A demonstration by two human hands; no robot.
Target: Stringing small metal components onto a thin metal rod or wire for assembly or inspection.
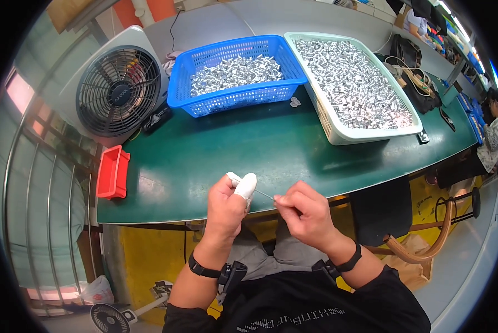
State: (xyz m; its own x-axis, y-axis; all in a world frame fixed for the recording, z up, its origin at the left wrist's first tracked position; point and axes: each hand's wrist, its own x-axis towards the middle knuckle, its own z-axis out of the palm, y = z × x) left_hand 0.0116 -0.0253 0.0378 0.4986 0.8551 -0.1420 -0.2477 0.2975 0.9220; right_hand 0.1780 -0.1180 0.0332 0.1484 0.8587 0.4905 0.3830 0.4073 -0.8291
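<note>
While both hands meet at the near edge of the green table (271, 144), every place below is given relative to that table.

Left hand: the left hand (227, 208) hangs just off the table's near edge, above the person's lap, fingers curled in; white cots cover the thumb and forefinger tips (245, 185).
Left grip: pinched on one end of a thin wire (264, 195), as far as the covered tips show.
Right hand: the right hand (303, 213) sits just beside the left, also off the near edge, knuckles up.
Right grip: thumb and forefinger clenched on the wire's other end; whether a small part sits between them I cannot tell.
Wire: a short, fine, pale strand, stretched between the two hands, right over the table's near rim.
Blue basket (235, 75): on the table's far side, left of centre, partly filled with small silvery metal pieces.
White basket (360, 133): on the table to the right of the blue one, touching it at the far corner, piled with the same silvery pieces.
Red bin (113, 172): at the table's left end, small and rectangular.
Fan (118, 91): large and round-grilled, in a pale housing, at the table's far left corner.
Wristbands: a black band on each wrist, below the table edge.
Stool (454, 208): off the table's right end, on the floor.
</note>
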